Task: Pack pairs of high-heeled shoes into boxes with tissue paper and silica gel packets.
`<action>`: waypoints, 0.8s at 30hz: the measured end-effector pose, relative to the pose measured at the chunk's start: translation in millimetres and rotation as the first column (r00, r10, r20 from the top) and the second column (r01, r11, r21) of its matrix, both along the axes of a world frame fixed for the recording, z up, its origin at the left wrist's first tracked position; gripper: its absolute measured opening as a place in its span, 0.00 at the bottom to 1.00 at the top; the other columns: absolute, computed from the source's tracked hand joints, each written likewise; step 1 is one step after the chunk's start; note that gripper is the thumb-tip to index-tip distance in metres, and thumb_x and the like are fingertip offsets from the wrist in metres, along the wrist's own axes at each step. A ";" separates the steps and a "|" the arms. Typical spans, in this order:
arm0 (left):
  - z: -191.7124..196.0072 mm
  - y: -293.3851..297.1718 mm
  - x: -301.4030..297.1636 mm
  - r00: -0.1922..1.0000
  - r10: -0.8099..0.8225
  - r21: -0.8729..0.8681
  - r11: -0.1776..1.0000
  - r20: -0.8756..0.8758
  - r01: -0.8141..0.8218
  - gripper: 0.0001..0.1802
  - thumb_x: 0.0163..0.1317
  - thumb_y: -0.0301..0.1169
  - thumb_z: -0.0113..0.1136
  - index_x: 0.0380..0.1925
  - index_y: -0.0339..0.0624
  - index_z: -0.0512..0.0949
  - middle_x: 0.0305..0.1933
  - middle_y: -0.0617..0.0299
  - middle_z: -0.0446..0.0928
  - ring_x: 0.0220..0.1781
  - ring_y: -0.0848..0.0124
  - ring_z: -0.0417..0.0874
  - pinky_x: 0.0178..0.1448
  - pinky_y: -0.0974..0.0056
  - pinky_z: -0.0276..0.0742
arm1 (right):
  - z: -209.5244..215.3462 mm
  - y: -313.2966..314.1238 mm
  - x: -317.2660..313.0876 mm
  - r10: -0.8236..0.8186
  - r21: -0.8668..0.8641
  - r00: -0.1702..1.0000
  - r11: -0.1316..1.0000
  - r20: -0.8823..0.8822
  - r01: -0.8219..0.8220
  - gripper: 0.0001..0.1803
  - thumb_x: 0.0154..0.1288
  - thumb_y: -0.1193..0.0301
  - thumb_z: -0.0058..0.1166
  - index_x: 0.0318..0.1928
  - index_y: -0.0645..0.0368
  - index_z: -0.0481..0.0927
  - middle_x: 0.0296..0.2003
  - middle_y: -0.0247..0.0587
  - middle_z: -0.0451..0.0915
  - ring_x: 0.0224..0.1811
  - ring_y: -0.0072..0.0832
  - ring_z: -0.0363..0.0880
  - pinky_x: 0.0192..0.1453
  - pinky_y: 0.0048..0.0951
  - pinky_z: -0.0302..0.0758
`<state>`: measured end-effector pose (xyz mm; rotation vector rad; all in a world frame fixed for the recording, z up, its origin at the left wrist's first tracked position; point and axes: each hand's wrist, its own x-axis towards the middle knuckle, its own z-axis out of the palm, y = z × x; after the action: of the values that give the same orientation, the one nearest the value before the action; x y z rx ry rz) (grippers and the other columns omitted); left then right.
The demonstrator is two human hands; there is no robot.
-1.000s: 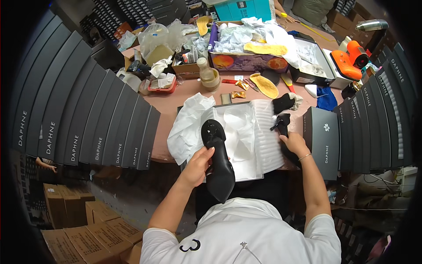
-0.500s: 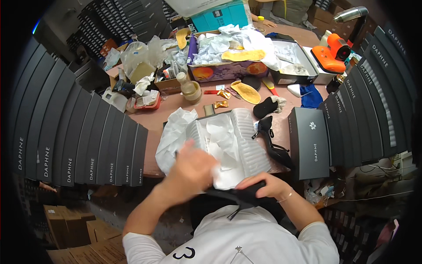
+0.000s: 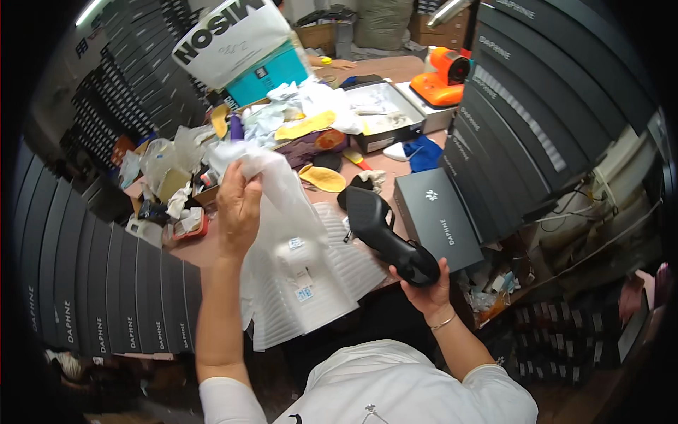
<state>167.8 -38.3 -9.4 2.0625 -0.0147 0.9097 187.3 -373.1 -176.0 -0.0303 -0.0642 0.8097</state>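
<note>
My left hand (image 3: pixel 239 212) is raised at the left of the table, its thumb and fingers pinching a thin translucent white wrapping sheet (image 3: pixel 272 180). The sheet hangs over a ribbed white foam liner (image 3: pixel 339 244), where small blue-and-white packets (image 3: pixel 304 292) lie. My right hand (image 3: pixel 429 295) grips a black shoe (image 3: pixel 388 240) by its toe end, sole side turned up and heel end pointing away. The shoe hides whatever lies directly under it. Beyond the heel end sits a dark rounded item (image 3: pixel 347 194) with pale cloth.
A closed dark grey shoebox (image 3: pixel 434 215) stands right of the shoe. Tall stacks of shoeboxes rise at left (image 3: pixel 120 290) and right (image 3: pixel 515 134). Farther back are yellow insoles (image 3: pixel 323 178), crumpled paper (image 3: pixel 282 109), an open box (image 3: pixel 385 116) and an orange device (image 3: pixel 439 78).
My left hand has risen and lifted the white sheet. My right hand has moved from a black item near my lap to the black shoe at the right. The view has turned rightward.
</note>
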 end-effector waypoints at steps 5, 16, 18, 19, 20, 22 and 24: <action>-0.8 -37.8 -4.7 0.909 0.015 0.533 0.814 -0.416 0.231 0.09 0.55 0.29 0.51 0.30 0.36 0.78 0.39 0.48 0.76 0.41 0.51 0.78 0.46 0.52 0.74 | 3.6 -1.6 -7.8 -0.044 0.070 0.993 0.996 -0.107 0.052 0.36 0.63 0.48 0.55 0.62 0.58 0.67 0.62 0.59 0.63 0.64 0.56 0.65 0.57 0.45 0.80; -148.2 -14.4 -72.1 0.730 0.260 0.068 0.957 -0.632 -0.282 0.14 0.63 0.34 0.51 0.27 0.36 0.81 0.31 0.50 0.80 0.40 0.50 0.78 0.43 0.54 0.74 | 22.9 -62.7 -14.5 0.079 -0.410 0.908 0.906 0.411 0.106 0.35 0.59 0.46 0.58 0.57 0.60 0.72 0.49 0.62 0.76 0.48 0.56 0.79 0.43 0.49 0.84; -151.3 -19.4 -73.4 0.878 0.356 0.197 0.931 -0.319 -0.306 0.10 0.61 0.32 0.56 0.33 0.36 0.81 0.38 0.48 0.81 0.35 0.54 0.78 0.41 0.57 0.74 | 45.3 -69.1 -30.4 0.002 -0.482 0.833 0.816 0.553 0.318 0.37 0.54 0.50 0.65 0.53 0.69 0.74 0.38 0.57 0.82 0.38 0.46 0.84 0.43 0.41 0.83; -152.4 -23.7 -71.1 0.920 0.365 0.255 0.912 -0.144 -0.322 0.10 0.60 0.31 0.58 0.37 0.36 0.81 0.41 0.48 0.81 0.33 0.57 0.79 0.40 0.59 0.74 | 53.1 -64.9 -29.7 0.103 -0.511 0.813 0.821 0.573 0.256 0.37 0.53 0.52 0.66 0.52 0.71 0.75 0.39 0.55 0.82 0.38 0.42 0.84 0.44 0.38 0.83; -149.7 -28.8 -73.1 0.920 0.370 0.224 0.915 -0.131 -0.336 0.10 0.58 0.28 0.59 0.39 0.36 0.81 0.43 0.49 0.81 0.33 0.59 0.78 0.39 0.61 0.74 | 60.5 -58.8 -25.7 0.202 -0.543 0.784 0.817 0.587 0.196 0.37 0.52 0.53 0.67 0.51 0.73 0.75 0.39 0.54 0.82 0.38 0.39 0.84 0.45 0.34 0.82; -136.5 -46.5 -84.7 0.925 0.363 0.161 0.925 -0.110 -0.344 0.14 0.55 0.23 0.62 0.42 0.36 0.80 0.45 0.52 0.80 0.34 0.65 0.78 0.38 0.65 0.74 | 69.1 -39.8 -17.0 0.410 -0.590 0.773 0.805 0.484 -0.058 0.34 0.50 0.58 0.69 0.48 0.77 0.77 0.42 0.50 0.82 0.39 0.28 0.83 0.47 0.24 0.79; -123.0 -63.6 -101.4 0.950 0.288 0.039 0.958 -0.122 -0.285 0.17 0.53 0.19 0.62 0.45 0.36 0.79 0.46 0.53 0.79 0.34 0.69 0.77 0.38 0.69 0.73 | 75.2 -10.4 -16.9 0.492 -0.695 0.739 0.718 0.461 -0.044 0.32 0.55 0.56 0.65 0.46 0.77 0.78 0.38 0.49 0.83 0.39 0.30 0.83 0.46 0.27 0.79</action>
<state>66.4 -101.9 -132.4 2.1742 0.3541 0.9521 170.4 -383.4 -100.8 -0.9973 -0.4295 1.0811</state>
